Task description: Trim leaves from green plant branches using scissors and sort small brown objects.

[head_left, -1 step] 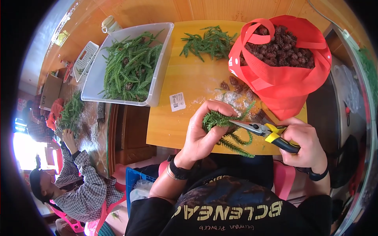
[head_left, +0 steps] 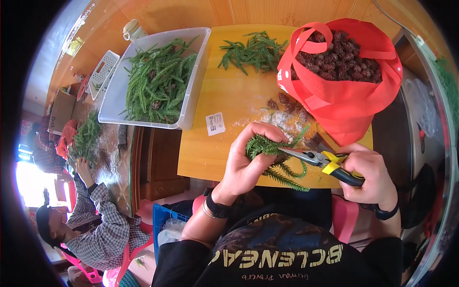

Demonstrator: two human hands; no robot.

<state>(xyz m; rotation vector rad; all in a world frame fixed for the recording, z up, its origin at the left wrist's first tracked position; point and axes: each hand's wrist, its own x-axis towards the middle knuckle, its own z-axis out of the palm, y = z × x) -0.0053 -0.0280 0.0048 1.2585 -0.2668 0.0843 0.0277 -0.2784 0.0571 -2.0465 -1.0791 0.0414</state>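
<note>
My left hand [head_left: 246, 158] is closed around a green artificial pine sprig [head_left: 260, 146], its needled ends hanging out below and to the right. In my right hand [head_left: 370, 177] are long-nose pliers [head_left: 330, 162] with yellow and black handles. Their metal tips reach the sprig beside my left thumb; whatever they pinch there is hidden among the needles. Just beyond my hands, a few brown pine cones [head_left: 283, 99] lie near a patch of white powder [head_left: 286, 119] on the yellow table [head_left: 210, 160]. A brush-like brown thing [head_left: 318, 143] is partly covered behind the pliers.
A translucent bin [head_left: 190, 103] of green sprigs and some cones stands at the left. Loose sprigs [head_left: 253, 51] lie at the back. At the right is a red bag [head_left: 344, 107] full of pine cones. A co-worker [head_left: 98, 229] sits at another table, handling greenery [head_left: 86, 136].
</note>
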